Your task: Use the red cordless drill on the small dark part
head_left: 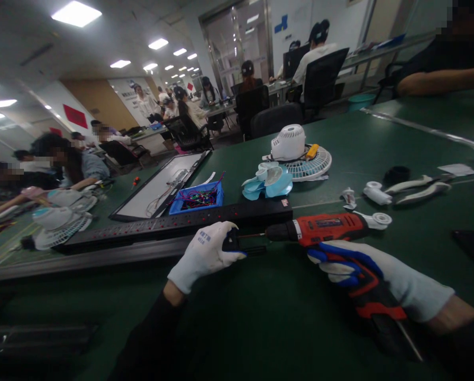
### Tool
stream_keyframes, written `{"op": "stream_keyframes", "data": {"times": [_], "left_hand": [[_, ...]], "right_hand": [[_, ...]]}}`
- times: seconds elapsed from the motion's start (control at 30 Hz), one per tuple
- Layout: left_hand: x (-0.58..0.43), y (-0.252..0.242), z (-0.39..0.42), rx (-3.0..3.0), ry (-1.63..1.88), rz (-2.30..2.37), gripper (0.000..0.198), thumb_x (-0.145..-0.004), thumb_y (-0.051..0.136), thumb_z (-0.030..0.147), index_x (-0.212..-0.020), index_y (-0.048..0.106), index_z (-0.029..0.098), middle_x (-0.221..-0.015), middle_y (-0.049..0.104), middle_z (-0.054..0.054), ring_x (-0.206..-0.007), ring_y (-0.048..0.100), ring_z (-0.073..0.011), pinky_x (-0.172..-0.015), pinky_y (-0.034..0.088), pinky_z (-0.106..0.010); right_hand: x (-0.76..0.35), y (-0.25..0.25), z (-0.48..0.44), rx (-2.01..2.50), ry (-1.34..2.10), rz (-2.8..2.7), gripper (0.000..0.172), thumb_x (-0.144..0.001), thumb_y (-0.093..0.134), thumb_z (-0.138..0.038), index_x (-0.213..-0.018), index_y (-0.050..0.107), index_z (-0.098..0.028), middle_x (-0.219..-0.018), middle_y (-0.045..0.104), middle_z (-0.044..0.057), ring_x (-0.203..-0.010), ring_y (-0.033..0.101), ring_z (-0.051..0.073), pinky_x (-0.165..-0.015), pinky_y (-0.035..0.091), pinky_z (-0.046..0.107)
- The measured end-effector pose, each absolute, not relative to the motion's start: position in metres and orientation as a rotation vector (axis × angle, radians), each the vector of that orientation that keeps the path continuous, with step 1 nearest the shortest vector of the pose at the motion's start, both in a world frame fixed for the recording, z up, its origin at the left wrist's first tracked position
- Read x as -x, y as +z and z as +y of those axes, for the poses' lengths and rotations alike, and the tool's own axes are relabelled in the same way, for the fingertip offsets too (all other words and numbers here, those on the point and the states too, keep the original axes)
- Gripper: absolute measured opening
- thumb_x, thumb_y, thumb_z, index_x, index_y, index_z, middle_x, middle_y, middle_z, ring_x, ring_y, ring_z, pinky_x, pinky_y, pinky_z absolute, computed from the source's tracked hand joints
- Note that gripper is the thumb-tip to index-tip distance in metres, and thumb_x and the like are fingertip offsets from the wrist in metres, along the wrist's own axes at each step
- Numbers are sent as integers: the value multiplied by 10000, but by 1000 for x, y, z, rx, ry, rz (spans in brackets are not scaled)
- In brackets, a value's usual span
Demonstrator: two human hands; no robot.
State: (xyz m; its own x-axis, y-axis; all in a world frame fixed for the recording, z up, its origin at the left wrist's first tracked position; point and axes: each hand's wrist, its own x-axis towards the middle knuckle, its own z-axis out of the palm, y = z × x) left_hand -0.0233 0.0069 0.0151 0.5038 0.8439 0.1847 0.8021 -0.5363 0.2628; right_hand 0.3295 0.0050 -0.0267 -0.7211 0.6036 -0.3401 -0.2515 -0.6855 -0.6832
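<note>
My right hand (364,264), in a white glove with blue palm, is wrapped round the handle of a red and black cordless drill (328,228). The drill points left, and its long thin bit (253,235) reaches to a small black part (231,241). My left hand (207,251), gloved the same way, grips that black part between thumb and fingers. Whether the bit's tip touches it or sits inside I cannot tell. Just behind my left hand runs a long black power strip (261,211) with red switches.
Beyond the strip are a blue bin (220,197) of wires, a blue fan blade (279,185) and a white fan housing (290,142). Pliers (421,190) and a white fitting (377,193) lie right. A flat panel (153,185) lies left. Co-workers sit around.
</note>
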Motion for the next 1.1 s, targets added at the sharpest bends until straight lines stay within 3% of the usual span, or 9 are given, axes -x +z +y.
{"op": "stream_keyframes", "data": {"times": [0.17, 0.47, 0.9, 1.1], "left_hand": [[24, 13, 8, -2594, 410, 1448, 578, -847, 749, 529, -1275, 529, 209, -1129, 671, -97, -1021, 677, -282, -905, 542, -427], [20, 16, 7, -2593, 349, 1520, 576, -837, 759, 518, -1260, 538, 198, -1133, 673, -101, -1024, 674, -288, -928, 535, -439], [23, 11, 10, -2629, 370, 1506, 590, -841, 744, 550, -1274, 530, 211, -1148, 674, -98, -1016, 679, -284, -924, 536, -425], [22, 11, 8, -2619, 376, 1494, 598, -851, 736, 556, -1295, 527, 212, -1143, 667, -96, -1015, 674, -279, -922, 536, -418]], "right_hand": [[-330, -28, 4, 727, 2456, -739, 328, -802, 809, -413, -806, 761, -89, -526, 425, -75, -444, 236, 25, -440, 335, 113], [-328, -31, 9, 637, 2488, -728, 299, -809, 812, -391, -765, 722, -110, -531, 474, -73, -429, 265, 20, -427, 347, 117], [-333, -33, 7, 661, 2504, -689, 309, -803, 822, -388, -794, 736, -92, -544, 484, -63, -437, 370, 19, -433, 374, 120], [-334, -21, 3, 736, 2472, -723, 324, -788, 836, -405, -853, 764, -95, -601, 531, -42, -505, 478, 27, -497, 432, 110]]}}
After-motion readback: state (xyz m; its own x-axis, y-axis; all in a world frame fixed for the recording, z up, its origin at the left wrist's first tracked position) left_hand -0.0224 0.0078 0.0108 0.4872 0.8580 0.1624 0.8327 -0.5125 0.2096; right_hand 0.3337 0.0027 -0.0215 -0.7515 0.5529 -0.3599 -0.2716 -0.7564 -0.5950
